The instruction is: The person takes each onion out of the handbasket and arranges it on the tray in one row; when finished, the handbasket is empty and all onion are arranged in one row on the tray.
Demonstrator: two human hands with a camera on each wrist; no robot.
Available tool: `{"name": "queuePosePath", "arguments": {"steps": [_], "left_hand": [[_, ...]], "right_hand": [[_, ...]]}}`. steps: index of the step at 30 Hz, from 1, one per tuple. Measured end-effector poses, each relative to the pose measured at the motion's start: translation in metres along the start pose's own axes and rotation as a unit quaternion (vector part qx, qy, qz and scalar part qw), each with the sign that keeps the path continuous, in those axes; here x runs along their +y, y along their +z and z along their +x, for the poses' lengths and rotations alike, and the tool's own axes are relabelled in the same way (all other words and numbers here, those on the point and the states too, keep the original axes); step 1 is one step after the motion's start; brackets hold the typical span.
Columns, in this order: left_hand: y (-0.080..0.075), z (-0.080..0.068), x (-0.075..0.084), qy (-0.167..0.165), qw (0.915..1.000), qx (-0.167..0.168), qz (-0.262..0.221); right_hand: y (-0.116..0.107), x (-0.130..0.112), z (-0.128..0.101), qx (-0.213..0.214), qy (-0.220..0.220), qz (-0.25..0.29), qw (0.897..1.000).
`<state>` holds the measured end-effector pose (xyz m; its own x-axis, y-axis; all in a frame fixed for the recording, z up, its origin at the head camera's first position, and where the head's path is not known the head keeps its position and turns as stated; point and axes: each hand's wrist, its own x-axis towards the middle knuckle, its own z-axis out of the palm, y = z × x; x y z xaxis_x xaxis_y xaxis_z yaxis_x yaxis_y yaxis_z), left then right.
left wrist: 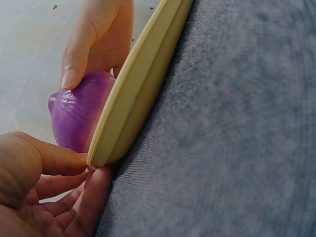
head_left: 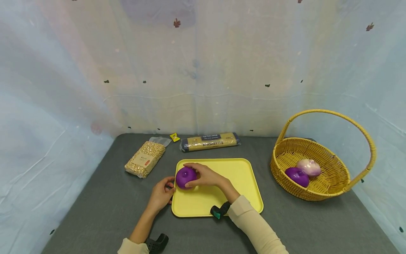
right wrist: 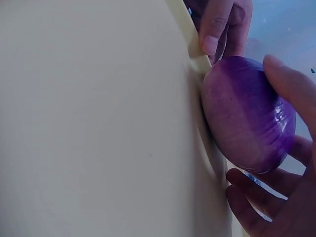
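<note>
A glossy purple onion (head_left: pixel 185 178) sits over the left end of the yellow tray (head_left: pixel 233 176). My right hand (head_left: pixel 207 175) grips it, thumb on the near side and fingers on the far side. In the right wrist view the onion (right wrist: pixel 247 116) shows a paler underside close against the tray (right wrist: pixel 98 123). My left hand (head_left: pixel 161 195) holds the tray's left edge. The left wrist view shows its thumb above the rim (left wrist: pixel 129 96) and its fingers beneath, pinching the corner just beside the onion (left wrist: pixel 81 116).
A yellow wicker basket (head_left: pixel 276 173) with a tall handle stands at the right, holding a purple onion (head_left: pixel 297 177) and a pinkish-white bulb (head_left: pixel 309 167). Behind the tray lie a spaghetti pack (head_left: pixel 210 141), a small yellow wrapped packet (head_left: pixel 174 137) and a bag of pale grains (head_left: pixel 146 158).
</note>
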<state>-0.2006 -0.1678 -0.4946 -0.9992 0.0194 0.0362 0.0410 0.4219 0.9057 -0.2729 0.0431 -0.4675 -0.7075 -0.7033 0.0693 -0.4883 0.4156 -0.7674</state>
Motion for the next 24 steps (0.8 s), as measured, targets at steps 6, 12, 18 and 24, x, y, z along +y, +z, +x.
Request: {"name": "queuePosePath", "arguments": {"steps": [6, 12, 18, 24], "left_hand": [[0.0009, 0.0004, -0.0017, 0.006, 1.0000, 0.004, 0.002], [0.0017, -0.0002, -0.0037, 0.008, 0.9999, 0.004, -0.006], [0.0009, -0.0001, -0.0028, -0.003, 1.0000, 0.000, -0.004], [0.0004, -0.0006, -0.0013, -0.006, 1.0000, 0.001, 0.000]], "right_hand": [[-0.0001, 0.0006, 0.0008, 0.002, 0.000, 0.005, 1.000], [0.0007, 0.0030, 0.0019, 0.001, -0.003, 0.005, 1.000], [0.0004, 0.0022, 0.0009, -0.003, -0.002, 0.015, 1.000], [-0.0006, 0.0011, 0.0005, -0.005, -0.002, 0.023, 1.000]]}}
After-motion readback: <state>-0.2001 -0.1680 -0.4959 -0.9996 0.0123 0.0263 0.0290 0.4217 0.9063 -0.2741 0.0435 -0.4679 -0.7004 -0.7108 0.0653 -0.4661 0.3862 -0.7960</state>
